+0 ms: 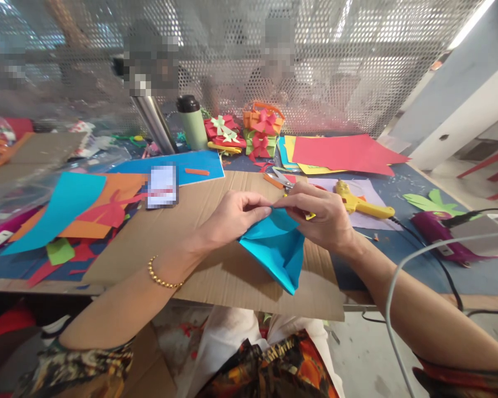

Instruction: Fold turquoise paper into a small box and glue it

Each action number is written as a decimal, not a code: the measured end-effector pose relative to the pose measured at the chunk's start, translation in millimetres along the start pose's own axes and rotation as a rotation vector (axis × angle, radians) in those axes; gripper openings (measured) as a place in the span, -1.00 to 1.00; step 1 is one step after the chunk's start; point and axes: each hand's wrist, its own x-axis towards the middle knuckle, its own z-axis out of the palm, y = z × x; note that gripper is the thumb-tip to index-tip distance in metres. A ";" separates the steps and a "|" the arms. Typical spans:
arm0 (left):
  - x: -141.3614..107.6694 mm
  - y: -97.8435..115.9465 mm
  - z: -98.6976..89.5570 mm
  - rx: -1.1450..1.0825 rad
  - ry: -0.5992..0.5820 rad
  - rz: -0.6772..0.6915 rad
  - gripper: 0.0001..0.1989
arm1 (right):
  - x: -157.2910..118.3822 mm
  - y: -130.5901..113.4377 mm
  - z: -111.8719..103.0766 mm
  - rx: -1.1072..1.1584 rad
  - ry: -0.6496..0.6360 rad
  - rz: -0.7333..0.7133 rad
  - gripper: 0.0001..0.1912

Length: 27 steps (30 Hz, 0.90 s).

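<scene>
A folded piece of blue paper (274, 243) is held up between my two hands, over a sheet of brown cardboard (157, 243). My left hand (243, 213) pinches its upper left edge between thumb and fingers. At the top right corner, my right hand (321, 215) grips the same paper, its fingertips close to the left ones. The paper's lower point hangs toward me and looks creased and hollow. Just beyond my right hand lie scissors (283, 179) and a yellow glue gun (363, 206), the glue gun resting on a pale purple sheet (375, 190).
Folded paper boxes with bows (263, 130), a green bottle (193, 122) and a steel flask (155, 124) stand along the perforated metal screen (336, 61). Colored sheets (344, 153) lie at the back right. Paper scraps (108, 213) lie left; a purple power strip (440, 237) and cables lie right.
</scene>
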 end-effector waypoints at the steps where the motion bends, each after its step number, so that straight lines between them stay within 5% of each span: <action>1: 0.0 0.2 0.2 -0.008 -0.003 -0.007 -0.83 | 0.1 0.7 -0.3 0.019 -0.006 0.008 -0.74; 27: -0.2 0.6 1.0 0.031 0.024 0.002 -0.78 | -2.4 -0.4 -3.1 0.001 -0.055 0.117 -0.84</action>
